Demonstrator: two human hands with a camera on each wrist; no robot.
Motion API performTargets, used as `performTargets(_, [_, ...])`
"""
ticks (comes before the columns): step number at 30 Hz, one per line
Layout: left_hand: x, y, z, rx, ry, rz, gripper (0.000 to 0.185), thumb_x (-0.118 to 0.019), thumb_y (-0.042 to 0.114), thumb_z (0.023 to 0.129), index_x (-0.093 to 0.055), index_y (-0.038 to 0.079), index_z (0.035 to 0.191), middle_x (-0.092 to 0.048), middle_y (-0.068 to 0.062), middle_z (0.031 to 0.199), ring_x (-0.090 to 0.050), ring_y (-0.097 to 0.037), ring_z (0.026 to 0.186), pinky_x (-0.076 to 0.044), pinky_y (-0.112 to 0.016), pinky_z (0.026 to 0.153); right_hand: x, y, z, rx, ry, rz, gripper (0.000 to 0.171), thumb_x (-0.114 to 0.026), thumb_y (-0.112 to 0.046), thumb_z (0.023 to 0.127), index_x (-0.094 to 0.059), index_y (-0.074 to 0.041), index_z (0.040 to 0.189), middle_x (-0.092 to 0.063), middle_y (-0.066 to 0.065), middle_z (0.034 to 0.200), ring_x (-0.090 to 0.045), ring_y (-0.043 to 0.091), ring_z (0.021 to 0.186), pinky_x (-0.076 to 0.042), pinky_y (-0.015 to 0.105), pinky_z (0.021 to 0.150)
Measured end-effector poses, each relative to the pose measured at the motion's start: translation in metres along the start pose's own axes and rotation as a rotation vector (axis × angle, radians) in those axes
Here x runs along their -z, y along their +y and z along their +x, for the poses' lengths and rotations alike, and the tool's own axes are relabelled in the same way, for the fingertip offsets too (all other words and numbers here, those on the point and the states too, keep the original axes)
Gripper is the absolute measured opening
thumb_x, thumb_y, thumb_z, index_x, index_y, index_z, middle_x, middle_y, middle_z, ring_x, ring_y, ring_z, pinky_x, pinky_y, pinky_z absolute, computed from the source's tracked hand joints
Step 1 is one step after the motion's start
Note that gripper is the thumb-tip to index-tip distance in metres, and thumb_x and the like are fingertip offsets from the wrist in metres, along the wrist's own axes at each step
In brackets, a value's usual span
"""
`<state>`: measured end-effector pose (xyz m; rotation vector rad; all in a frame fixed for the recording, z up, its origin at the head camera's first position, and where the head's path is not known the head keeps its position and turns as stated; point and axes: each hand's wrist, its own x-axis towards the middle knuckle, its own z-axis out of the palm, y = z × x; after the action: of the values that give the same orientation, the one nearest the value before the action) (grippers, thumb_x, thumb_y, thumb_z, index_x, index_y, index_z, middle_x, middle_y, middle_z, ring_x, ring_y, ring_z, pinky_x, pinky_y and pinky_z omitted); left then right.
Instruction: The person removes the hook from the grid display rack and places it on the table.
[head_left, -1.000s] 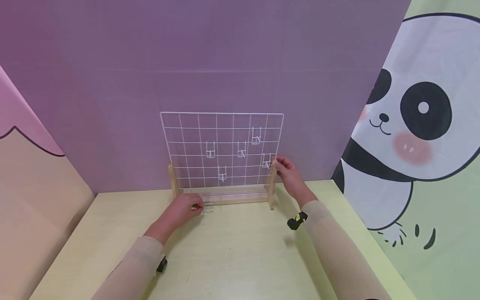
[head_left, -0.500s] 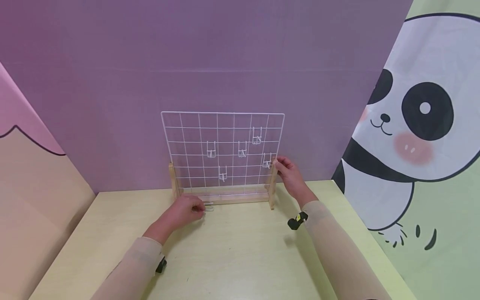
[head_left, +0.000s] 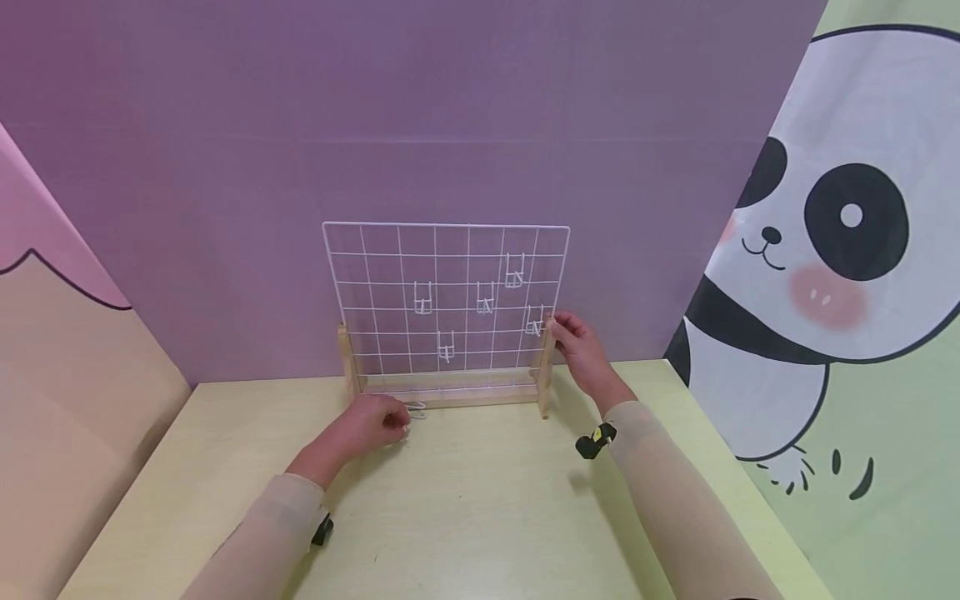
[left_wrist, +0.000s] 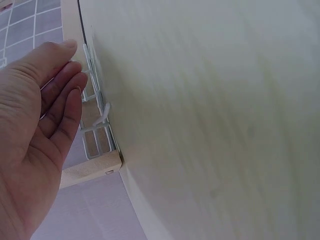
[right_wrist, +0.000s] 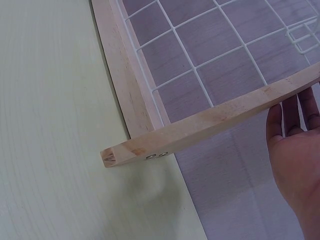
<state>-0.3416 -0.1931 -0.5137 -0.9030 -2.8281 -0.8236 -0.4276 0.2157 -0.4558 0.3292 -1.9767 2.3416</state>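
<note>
A white wire grid panel [head_left: 450, 271] stands upright in a wooden stand [head_left: 450, 402], with several white wire hooks [head_left: 423, 300] hanging on it. My left hand [head_left: 370, 423] is low at the stand's left front. Beside its fingertips lies a loose white wire hook [head_left: 417, 406], seen in the left wrist view as wire hooks [left_wrist: 97, 131] near the wooden base. The fingers are loosely bent, with nothing visibly held between them and the thumb. My right hand [head_left: 583, 354] grips the stand's right post [head_left: 545, 375]; its fingers reach the post's outer edge in the right wrist view, where the thumb is hidden.
The pale wooden table [head_left: 457, 517] stretches in front of the stand. A purple backdrop [head_left: 450, 108] hangs close behind, and a panda-printed sheet [head_left: 862, 333] flanks the right side. A pink and beige sheet [head_left: 67, 400] borders the left.
My left hand has drawn slightly down and away from the wire hook, which now lies by the stand's base. The right hand keeps its place on the post.
</note>
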Motion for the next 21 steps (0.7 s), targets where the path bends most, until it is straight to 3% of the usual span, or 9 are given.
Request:
performTargets(9, [-0.0030, -0.0003, -0.0014, 0.037, -0.022, -0.005, 0.014, -0.088, 0.000, 0.090, -0.081, 0.009, 0.096, -0.070, 0.008, 0.086, -0.060, -0.009, 0.080, -0.060, -0.031, 0.077, 0.0014, 0.0009, 0.0016, -0.012, -0.001, -0.015, 0.010, -0.063, -0.013, 0.113, -0.070, -0.013, 0.120, -0.069, -0.003, 0.114, -0.064, 0.014, 0.111, -0.044, 0.041, 0.120])
performTargets(17, [-0.0018, 0.0004, -0.0023, 0.028, -0.027, -0.010, 0.013, -0.089, 0.000, 0.090, -0.081, 0.009, 0.096, -0.071, 0.008, 0.086, -0.060, -0.007, 0.080, -0.059, -0.030, 0.075, 0.0007, -0.0004, 0.0010, -0.011, 0.004, -0.030, 0.023, -0.062, -0.012, 0.114, -0.065, 0.001, 0.132, -0.070, -0.004, 0.113, -0.064, 0.014, 0.111, -0.046, 0.039, 0.117])
performTargets(21, [-0.0006, 0.0001, -0.0025, 0.033, -0.029, -0.022, 0.013, -0.088, -0.001, 0.090, -0.081, 0.008, 0.096, -0.071, 0.007, 0.086, -0.060, -0.008, 0.079, -0.059, -0.030, 0.074, 0.0002, -0.0006, 0.0005, -0.015, 0.009, -0.035, 0.024, -0.063, -0.012, 0.114, -0.064, 0.001, 0.133, -0.070, -0.004, 0.113, -0.065, 0.013, 0.110, -0.049, 0.035, 0.113])
